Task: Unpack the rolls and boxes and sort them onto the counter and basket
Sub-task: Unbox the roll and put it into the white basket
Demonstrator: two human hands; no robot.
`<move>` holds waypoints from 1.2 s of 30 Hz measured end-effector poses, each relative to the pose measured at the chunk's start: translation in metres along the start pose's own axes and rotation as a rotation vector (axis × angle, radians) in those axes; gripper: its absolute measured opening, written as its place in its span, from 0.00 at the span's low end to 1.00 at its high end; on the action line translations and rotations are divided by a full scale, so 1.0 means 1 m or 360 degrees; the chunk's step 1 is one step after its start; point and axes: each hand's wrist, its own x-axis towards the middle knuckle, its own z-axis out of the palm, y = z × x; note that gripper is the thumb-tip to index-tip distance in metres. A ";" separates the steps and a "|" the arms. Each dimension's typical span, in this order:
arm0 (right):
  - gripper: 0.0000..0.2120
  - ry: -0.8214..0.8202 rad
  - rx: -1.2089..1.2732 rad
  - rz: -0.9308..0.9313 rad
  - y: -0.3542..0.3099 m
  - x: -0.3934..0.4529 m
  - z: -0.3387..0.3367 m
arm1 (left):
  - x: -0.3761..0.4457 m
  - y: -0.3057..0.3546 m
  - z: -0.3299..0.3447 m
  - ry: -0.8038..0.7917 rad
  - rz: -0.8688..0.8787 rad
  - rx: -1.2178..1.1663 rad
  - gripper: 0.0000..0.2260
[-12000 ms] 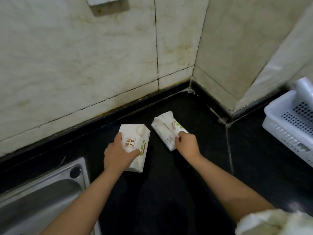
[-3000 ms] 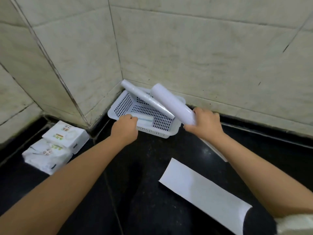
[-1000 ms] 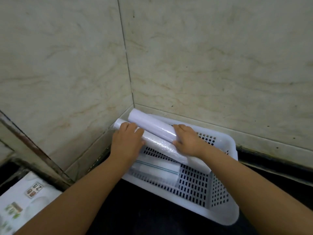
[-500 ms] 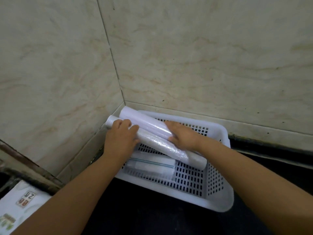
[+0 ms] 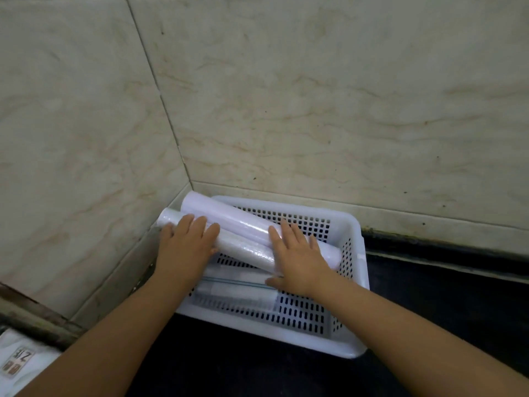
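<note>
Basket (image 5: 356, 285) wedged in wall corner (image 5: 183, 159), packet (image 5: 17, 365) lower left

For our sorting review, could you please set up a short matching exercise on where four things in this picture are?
Things:
1. left hand
2. right hand
3. flat clear pack
4. white basket

Places:
A. on the basket floor, beneath the rolls
B. in the wall corner on the dark counter
C. on the two rolls near the end that sticks out over the basket's corner
D. on the rolls near the end that is inside the basket

Pairs: 1-C, 2-D, 3-A, 4-B
</note>
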 end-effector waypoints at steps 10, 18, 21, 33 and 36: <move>0.43 0.0045 -0.0064 -0.0033 0.015 0.006 0.004 | 0.004 0.006 0.010 -0.0148 -0.0117 -0.0090 0.20; 0.41 -0.0143 -0.0040 -0.0069 0.017 -0.019 -0.024 | -0.006 0.008 0.006 -0.0425 -0.0158 -0.0146 0.25; 0.36 -0.0058 0.0051 -0.0040 0.027 -0.052 -0.036 | -0.018 0.028 -0.010 -0.0340 0.0003 -0.0172 0.22; 0.27 0.0430 0.0304 0.0232 0.085 -0.251 -0.028 | -0.104 0.193 -0.076 -0.0286 0.0500 -0.0692 0.14; 0.26 0.0422 0.0352 0.0402 0.108 -0.316 -0.014 | -0.135 0.235 -0.087 -0.0339 0.0572 -0.0682 0.17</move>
